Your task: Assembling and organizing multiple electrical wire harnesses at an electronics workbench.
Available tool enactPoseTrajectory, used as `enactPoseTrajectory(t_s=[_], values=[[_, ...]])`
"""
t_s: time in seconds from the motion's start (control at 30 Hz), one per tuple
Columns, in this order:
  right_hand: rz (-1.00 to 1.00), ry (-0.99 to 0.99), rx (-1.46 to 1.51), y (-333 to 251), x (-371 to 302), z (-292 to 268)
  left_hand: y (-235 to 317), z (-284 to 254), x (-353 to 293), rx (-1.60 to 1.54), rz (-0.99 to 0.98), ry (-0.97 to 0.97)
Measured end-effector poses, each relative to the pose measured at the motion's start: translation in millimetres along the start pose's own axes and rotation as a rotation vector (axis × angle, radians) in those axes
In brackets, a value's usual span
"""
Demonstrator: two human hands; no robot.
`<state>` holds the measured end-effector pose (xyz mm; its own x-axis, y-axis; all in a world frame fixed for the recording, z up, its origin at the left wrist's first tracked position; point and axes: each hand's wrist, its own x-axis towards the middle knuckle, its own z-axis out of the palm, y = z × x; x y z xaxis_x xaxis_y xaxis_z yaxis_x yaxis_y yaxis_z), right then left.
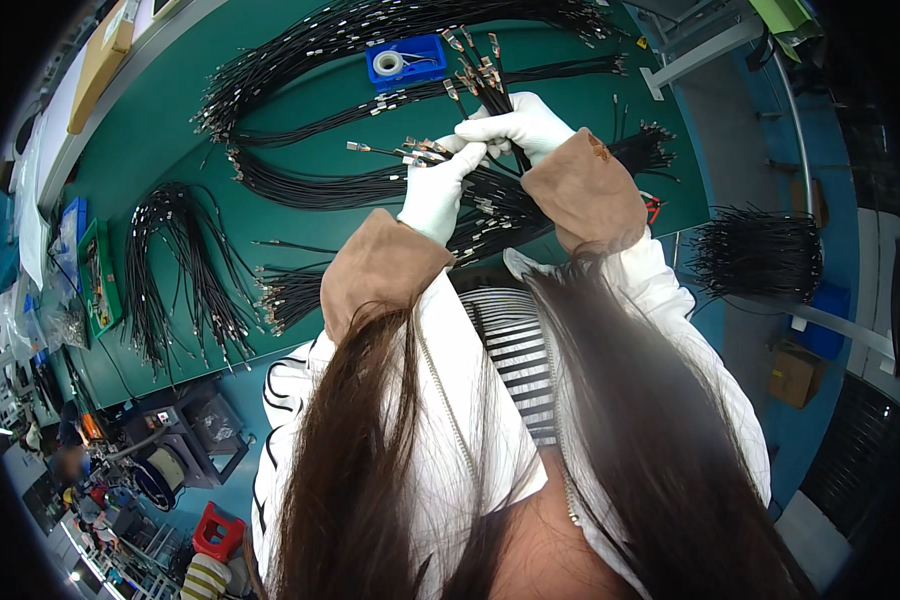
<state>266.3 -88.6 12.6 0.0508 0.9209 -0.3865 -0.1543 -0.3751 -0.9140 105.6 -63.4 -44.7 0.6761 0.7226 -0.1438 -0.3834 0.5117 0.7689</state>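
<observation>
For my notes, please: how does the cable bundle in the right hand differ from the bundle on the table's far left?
The held bundle is gripped in the gloved right hand; the left-side bundle lies arched on the green table. The held bundle's ends cluster closely; the left-side bundle's ends spread loosely. Both are black cables with lighter end pieces.

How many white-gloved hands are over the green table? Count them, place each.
2: the left hand and, to its upper right, the right hand, both at black cables. None seems hidden.
</observation>
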Motion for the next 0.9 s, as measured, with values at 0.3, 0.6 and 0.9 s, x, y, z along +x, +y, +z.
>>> enactPoseTrajectory(t_s=[0.3, 0.6, 0.9], values=[[-0.043, 0.083, 0.011, 0.8, -3.5, 0.4, 7.8, 17.7, -7.1, -0.108, 0.052, 0.183], [-0.008, 0.184, 0.092, -1.5, -0.8, -3.3, 7.6, 7.4, -5.9, 0.155, -0.051, 0.328], [-0.064, -0.041, -0.074, 2.6, -1.4, 1.3, 1.9, 9.1, -4.7, 0.041, 0.041, 0.258]])
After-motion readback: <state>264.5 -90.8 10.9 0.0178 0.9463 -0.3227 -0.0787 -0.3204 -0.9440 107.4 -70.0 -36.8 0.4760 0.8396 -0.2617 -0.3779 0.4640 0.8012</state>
